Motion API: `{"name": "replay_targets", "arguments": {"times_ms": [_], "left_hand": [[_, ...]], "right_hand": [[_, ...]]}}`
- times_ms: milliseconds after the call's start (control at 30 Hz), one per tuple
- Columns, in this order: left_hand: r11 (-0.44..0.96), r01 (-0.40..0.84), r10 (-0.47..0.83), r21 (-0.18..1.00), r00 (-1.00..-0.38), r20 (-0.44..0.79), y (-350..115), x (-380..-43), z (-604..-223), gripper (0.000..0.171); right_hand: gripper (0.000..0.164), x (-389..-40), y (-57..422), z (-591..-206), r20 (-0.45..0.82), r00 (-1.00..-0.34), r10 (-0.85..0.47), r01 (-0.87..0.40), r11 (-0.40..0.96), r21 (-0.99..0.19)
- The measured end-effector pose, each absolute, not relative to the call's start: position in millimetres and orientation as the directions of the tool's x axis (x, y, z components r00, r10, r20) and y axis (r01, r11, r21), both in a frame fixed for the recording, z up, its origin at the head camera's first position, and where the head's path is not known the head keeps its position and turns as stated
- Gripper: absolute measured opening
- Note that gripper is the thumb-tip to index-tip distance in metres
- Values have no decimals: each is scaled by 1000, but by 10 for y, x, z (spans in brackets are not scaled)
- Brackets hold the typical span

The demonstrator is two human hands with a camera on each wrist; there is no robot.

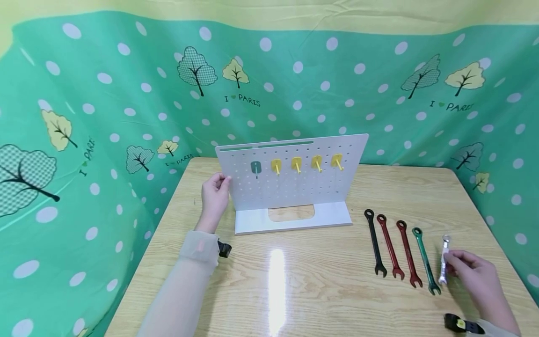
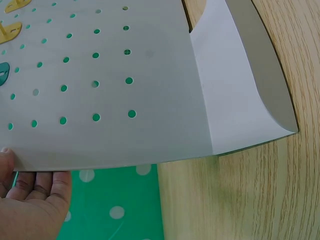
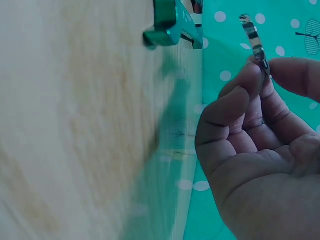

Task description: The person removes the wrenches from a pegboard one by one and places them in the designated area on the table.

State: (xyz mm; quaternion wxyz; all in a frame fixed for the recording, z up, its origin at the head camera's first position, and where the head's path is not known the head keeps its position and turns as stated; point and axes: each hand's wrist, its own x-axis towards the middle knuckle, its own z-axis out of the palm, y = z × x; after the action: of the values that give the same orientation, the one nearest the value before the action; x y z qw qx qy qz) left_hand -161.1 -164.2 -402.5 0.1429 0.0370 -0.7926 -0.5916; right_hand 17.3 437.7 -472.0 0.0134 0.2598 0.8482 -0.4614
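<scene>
At the pegboard's left edge, my left hand (image 1: 215, 194) grips the white pegboard (image 1: 290, 187) between thumb and fingers. The left wrist view shows the fingers behind the panel (image 2: 165, 135) and the thumb on its front. Over at the right, my right hand (image 1: 473, 271) pinches a silver wrench (image 1: 444, 262) between thumb and fingers. In the right wrist view the silver wrench (image 3: 255, 42) stands off the table surface in the fingertips. Beside it on the table lies a green wrench (image 1: 426, 260).
Further left in the row lie two red wrenches (image 1: 390, 248) and a black wrench (image 1: 375, 243). The pegboard bears one green hook (image 1: 256, 167) and several yellow hooks (image 1: 296, 164). A green dotted curtain (image 1: 294, 93) surrounds the wooden table (image 1: 337, 290).
</scene>
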Motion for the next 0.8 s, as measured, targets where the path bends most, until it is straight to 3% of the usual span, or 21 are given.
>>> {"name": "replay_targets", "arguments": {"times_ms": [267,800], "left_hand": [[299,115,-223,947,-957,187,-1646,-1603,-4020,17],[305,97,-229,947,-958,172,-1637,-1609,-4019,17]], "right_hand": [[54,167,4429,-4764,-272,-888,371,442,525,-727],[54,138,4446,-4748,-324,-882,343,467,534,-705]]}}
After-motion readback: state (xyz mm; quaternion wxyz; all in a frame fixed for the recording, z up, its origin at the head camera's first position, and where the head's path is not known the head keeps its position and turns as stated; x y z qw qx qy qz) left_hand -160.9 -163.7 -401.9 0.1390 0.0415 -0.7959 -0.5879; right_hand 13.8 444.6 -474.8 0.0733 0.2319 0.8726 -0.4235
